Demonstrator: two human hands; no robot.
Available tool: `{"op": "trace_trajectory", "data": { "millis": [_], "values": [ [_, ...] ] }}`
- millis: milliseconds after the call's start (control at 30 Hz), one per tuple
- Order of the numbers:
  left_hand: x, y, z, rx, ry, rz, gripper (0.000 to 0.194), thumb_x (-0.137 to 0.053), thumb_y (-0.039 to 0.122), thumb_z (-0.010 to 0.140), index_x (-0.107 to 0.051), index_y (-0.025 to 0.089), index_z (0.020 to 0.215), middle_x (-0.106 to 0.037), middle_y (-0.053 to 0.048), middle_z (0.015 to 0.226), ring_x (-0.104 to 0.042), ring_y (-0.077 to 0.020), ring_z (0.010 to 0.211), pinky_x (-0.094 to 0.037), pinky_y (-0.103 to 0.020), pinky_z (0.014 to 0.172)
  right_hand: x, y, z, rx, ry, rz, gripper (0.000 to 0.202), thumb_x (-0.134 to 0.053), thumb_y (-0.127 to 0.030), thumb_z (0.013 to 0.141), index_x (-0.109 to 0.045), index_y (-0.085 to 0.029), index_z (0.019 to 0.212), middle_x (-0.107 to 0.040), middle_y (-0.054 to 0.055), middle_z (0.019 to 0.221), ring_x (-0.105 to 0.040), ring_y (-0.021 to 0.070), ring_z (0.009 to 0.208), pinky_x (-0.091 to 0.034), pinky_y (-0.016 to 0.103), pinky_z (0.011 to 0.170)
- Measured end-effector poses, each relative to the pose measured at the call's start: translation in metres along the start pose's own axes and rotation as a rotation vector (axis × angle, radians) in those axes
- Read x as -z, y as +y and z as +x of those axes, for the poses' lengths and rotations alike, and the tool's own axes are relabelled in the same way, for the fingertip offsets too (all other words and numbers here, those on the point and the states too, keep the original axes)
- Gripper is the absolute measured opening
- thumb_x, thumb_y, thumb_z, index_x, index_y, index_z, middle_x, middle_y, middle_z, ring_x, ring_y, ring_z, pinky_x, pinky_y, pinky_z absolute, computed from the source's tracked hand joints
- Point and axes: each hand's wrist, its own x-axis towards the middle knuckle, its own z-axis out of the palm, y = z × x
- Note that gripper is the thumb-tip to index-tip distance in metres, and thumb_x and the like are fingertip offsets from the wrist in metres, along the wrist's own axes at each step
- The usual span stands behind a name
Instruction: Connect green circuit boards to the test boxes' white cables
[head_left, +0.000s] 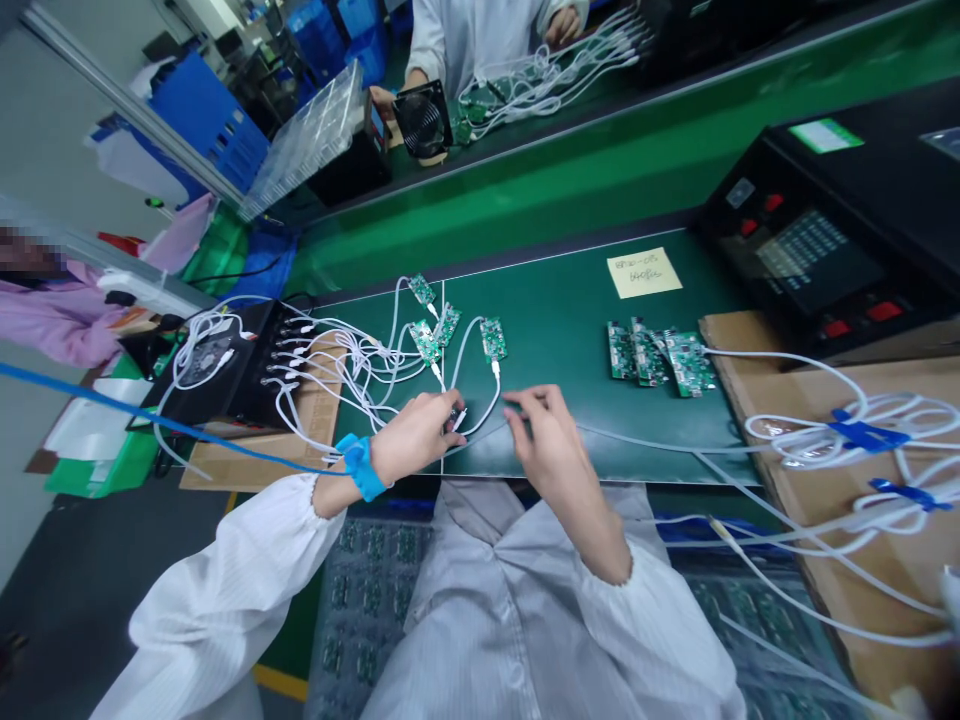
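My left hand (pixel 422 432), with a blue wrist strap (pixel 361 467), is closed round a small dark item (pixel 453 418) that its fingers mostly hide. To its right, my right hand (pixel 546 437) is raised over the mat with thumb and index finger curved close together; whether a thin cable is between them is unclear. A green circuit board (pixel 493 340) with a white cable plugged in lies beyond my hands. Further left lie more cabled boards (pixel 424 343). Several boards (pixel 691 364) are grouped at the right, one joined to a white cable.
A black box (pixel 247 375) with many white cables stands left, a black instrument (pixel 817 230) at right. Cable bundles (pixel 870 432) lie on cardboard (pixel 825 390). A yellow note (pixel 644 272) lies on the green mat (pixel 555 300). A person's hands (pixel 564 26) are across the bench.
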Motion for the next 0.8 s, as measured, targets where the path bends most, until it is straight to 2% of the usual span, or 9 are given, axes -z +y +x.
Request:
{"op": "trace_trajectory", "data": {
  "millis": [100,200,333,400,467,533,600,700,800],
  "values": [
    [0.001,-0.001,-0.001,-0.051,-0.023,-0.09,0.019,-0.075,0.027,0.089,-0.066,0.021,0.105,-0.071,-0.001,0.087,-0.068,-0.0206,0.083,-0.046,-0.03,0.074,-0.001,0.005,-0.018,0.065,-0.065,-0.083,0.023,-0.05,-0.018,0.098,-0.073,-0.02,0.102,-0.058,0.015,0.112,-0.061,0.0272,0.091,-0.057,0.044,0.079],
    [-0.002,0.0,-0.001,-0.082,-0.034,-0.095,0.014,-0.074,0.027,0.09,-0.069,0.021,0.101,-0.073,-0.002,0.091,-0.068,-0.0199,0.085,-0.047,-0.029,0.077,0.002,0.004,-0.019,0.071,-0.121,-0.104,0.021,-0.049,-0.017,0.099,-0.07,-0.02,0.094,-0.061,0.014,0.102,-0.061,0.0293,0.093,-0.056,0.045,0.08],
    [-0.002,-0.001,-0.003,-0.132,-0.039,-0.123,0.011,-0.072,0.027,0.092,-0.069,0.021,0.101,-0.074,-0.002,0.094,-0.067,-0.0183,0.083,-0.045,-0.029,0.077,0.011,-0.01,-0.01,0.055,-0.22,0.186,0.017,-0.048,-0.021,0.103,-0.065,-0.022,0.099,-0.066,0.009,0.099,-0.065,0.024,0.09,-0.056,0.04,0.082],
    [0.003,-0.003,-0.006,-0.14,-0.045,-0.164,0.011,-0.07,0.03,0.093,-0.068,0.021,0.1,-0.072,0.0,0.088,-0.065,-0.0169,0.078,-0.043,-0.028,0.072,0.009,-0.018,-0.007,0.006,-0.198,0.374,0.013,-0.052,-0.026,0.103,-0.064,-0.023,0.101,-0.069,0.007,0.098,-0.067,0.0209,0.088,-0.057,0.036,0.083],
    [0.01,-0.007,-0.01,-0.137,-0.031,-0.203,0.014,-0.071,0.033,0.092,-0.066,0.02,0.097,-0.07,0.001,0.083,-0.063,-0.0159,0.073,-0.043,-0.027,0.069,0.002,-0.025,-0.007,-0.107,-0.117,0.536,0.014,-0.059,-0.034,0.101,-0.063,-0.023,0.108,-0.071,0.006,0.098,-0.07,0.0198,0.087,-0.058,0.034,0.08],
    [0.016,-0.012,-0.015,-0.129,0.011,-0.237,0.018,-0.071,0.036,0.091,-0.064,0.02,0.095,-0.069,0.001,0.081,-0.062,-0.0155,0.072,-0.043,-0.027,0.069,-0.01,-0.032,-0.009,-0.231,-0.07,0.669,0.029,-0.066,-0.04,0.096,-0.06,-0.021,0.118,-0.073,0.006,0.097,-0.072,0.0197,0.085,-0.06,0.033,0.077],
    [0.021,-0.017,-0.019,-0.121,0.057,-0.249,0.015,-0.071,0.033,0.09,-0.064,0.02,0.093,-0.069,0.002,0.081,-0.061,-0.0151,0.072,-0.044,-0.027,0.07,-0.022,-0.04,-0.013,-0.291,-0.138,0.768,0.035,-0.07,-0.043,0.093,-0.061,-0.02,0.119,-0.075,0.007,0.098,-0.073,0.0199,0.087,-0.061,0.033,0.078],
    [0.027,-0.023,-0.024,-0.12,0.101,-0.202,0.006,-0.069,0.02,0.087,-0.064,0.02,0.092,-0.067,0.004,0.078,-0.057,-0.0135,0.068,-0.043,-0.028,0.071,-0.038,-0.053,-0.018,-0.303,-0.291,0.913,0.032,-0.068,-0.047,0.094,-0.069,-0.019,0.109,-0.077,0.008,0.101,-0.075,0.0197,0.089,-0.061,0.033,0.084],
    [0.031,-0.028,-0.027,-0.131,0.113,-0.155,0.009,-0.068,0.016,0.087,-0.067,0.02,0.095,-0.067,0.002,0.083,-0.057,-0.0133,0.069,-0.043,-0.028,0.074,-0.05,-0.061,-0.02,-0.405,-0.284,1.06,0.044,-0.074,-0.054,0.087,-0.072,-0.017,0.111,-0.079,0.007,0.096,-0.075,0.0193,0.083,-0.063,0.033,0.08]
  ]
}}
